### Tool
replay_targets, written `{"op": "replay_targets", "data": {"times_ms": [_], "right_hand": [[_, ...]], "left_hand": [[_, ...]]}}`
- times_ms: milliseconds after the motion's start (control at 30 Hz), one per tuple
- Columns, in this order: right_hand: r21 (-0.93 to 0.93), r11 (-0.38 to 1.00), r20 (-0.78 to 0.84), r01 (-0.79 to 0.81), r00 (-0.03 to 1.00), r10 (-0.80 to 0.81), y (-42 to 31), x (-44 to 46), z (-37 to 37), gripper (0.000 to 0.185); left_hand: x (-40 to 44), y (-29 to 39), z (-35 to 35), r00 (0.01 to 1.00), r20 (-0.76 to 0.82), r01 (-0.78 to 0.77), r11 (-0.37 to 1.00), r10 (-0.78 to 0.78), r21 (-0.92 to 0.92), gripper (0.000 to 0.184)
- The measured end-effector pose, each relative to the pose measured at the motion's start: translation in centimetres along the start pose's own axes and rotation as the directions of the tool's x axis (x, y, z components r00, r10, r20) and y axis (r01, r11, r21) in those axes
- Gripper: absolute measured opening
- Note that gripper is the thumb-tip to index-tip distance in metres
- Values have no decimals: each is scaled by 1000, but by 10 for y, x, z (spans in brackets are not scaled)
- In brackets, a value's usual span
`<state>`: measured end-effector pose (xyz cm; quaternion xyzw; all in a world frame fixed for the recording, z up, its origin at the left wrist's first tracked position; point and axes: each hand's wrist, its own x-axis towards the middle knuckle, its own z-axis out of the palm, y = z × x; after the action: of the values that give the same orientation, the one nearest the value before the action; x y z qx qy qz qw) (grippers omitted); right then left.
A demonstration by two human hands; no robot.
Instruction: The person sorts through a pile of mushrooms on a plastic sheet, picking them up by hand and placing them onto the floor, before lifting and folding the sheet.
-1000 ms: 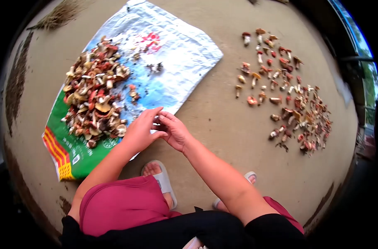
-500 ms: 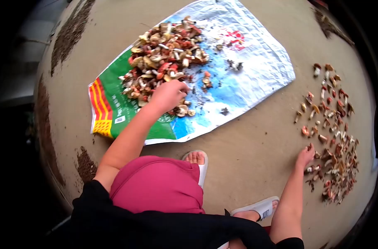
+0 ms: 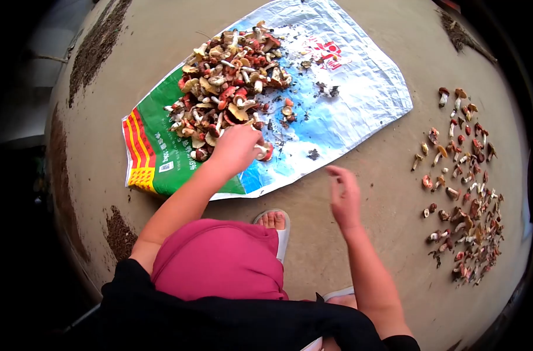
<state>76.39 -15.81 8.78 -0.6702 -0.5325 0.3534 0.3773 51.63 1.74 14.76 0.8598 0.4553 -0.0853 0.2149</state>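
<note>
My left hand [image 3: 238, 147] is closed on a mushroom [image 3: 267, 154] with a reddish cap and pale stem, at the near edge of a big mushroom pile [image 3: 228, 76]. The pile holds red, brown and cream mushrooms and lies on a flattened printed sack [image 3: 366, 88]. Over the bare ground right of the sack, my right hand [image 3: 344, 196] is raised with its fingers apart and nothing visible in it. Farther right, many mushrooms [image 3: 471, 222] lie spread out on the ground.
Dark debris [image 3: 327, 90] and a small mushroom [image 3: 287, 110] lie on the sack beside the pile. My sandalled foot [image 3: 272, 225] is near the sack's front edge. Brown soil patches [image 3: 120, 234] mark the ground at left, and a root-like piece [image 3: 462, 35] lies at upper right.
My right hand has left the spread mushrooms and moved left toward the sack. My left hand, lower and slightly right, now shows a red-capped mushroom in its fingers.
</note>
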Motion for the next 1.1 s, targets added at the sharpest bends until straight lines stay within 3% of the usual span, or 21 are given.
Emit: {"op": "replay_targets", "data": {"times_ms": [33, 67, 133, 200, 267, 333, 433, 467, 533, 567, 633, 667, 700, 733, 800, 833, 900, 933, 1000, 1067, 1100], "right_hand": [[236, 960, 115, -151, 985, 126, 1, 1, 20, 35], [436, 846, 245, -307, 945, 217, 0, 2, 37, 35], [687, 542, 374, -484, 875, 307, -37, 9, 45, 37], [721, 579, 247, -379, 923, 296, -49, 9, 50, 39], [772, 508, 219, -382, 910, 351, -46, 11, 46, 42], [863, 398, 157, -311, 914, 375, -40, 10, 36, 42], [913, 252, 201, -322, 890, 410, -21, 5, 33, 30], [942, 170, 197, -288, 889, 414, -16, 3, 32, 29], [939, 218, 145, -265, 882, 447, -1, -2, 21, 30], [921, 304, 65, -245, 863, 501, 15, -4, 12, 29], [834, 501, -143, -230, 788, 598, 46, -6, -19, 26], [719, 631, -265, -292, 724, 637, 63, -7, -42, 24], [587, 721, -375, -368, 666, 645, 82, -9, -62, 22], [458, 789, -497, -409, 618, 609, 107, -12, -79, 20], [158, 852, -664, -499, 585, 466, 158, -22, -115, 18], [34, 834, -702, -550, 581, 412, 165, -31, -136, 22], [10, 745, -698, -667, 529, 483, 162, -34, -146, 27], [-95, 669, -683, -737, 538, 495, 167, -39, -151, 32], [-134, 638, -612, -758, 570, 548, 196, -53, -168, 51], [9, 717, -611, -697, 564, 555, 198, -53, -159, 49], [-136, 668, -693, -732, 552, 463, 191, -61, -155, 48]], "left_hand": [[1, 9, -10, 995, 58, 95, 955, -82, -281, 20], [7, 15, -11, 970, 222, 216, 779, -101, -589, 20], [13, 25, 6, 926, 376, 357, 259, 24, -897, 21], [11, 43, 21, 886, 458, 463, -64, 75, -884, 21], [16, 50, 41, 898, 427, 439, -258, 103, -861, 22], [20, 62, 48, 869, 479, 495, -252, 127, -832, 26], [21, 78, 61, 795, 594, 607, -185, 126, -773, 27], [21, 80, 71, 785, 595, 620, -246, 174, -745, 29], [22, 89, 76, 750, 628, 661, -223, 207, -716, 28], [23, 91, 76, 748, 625, 664, -217, 225, -716, 28], [24, 92, 69, 839, 543, 538, 123, 16, -834, 28], [25, 85, 70, 841, 541, 535, 122, 18, -836, 28], [22, 70, 70, 886, 463, 452, 243, -12, -858, 26], [19, 55, 71, 924, 381, 366, 364, -33, -857, 25], [21, 28, 81, 967, 237, 256, 396, -96, -882, 21], [28, 16, 89, 985, 137, 168, 466, -100, -869, 20], [17, -16, 81, 977, -64, 77, 618, -203, -782, 18], [11, -23, 73, 954, -162, 58, 687, -251, -725, 18], [4, -31, 60, 921, -221, 95, 736, -320, -671, 17], [-4, -34, 51, 931, -236, 105, 824, -278, -557, 18], [-4, -23, 48, 949, -225, 73, 847, -221, -526, 16]]}}
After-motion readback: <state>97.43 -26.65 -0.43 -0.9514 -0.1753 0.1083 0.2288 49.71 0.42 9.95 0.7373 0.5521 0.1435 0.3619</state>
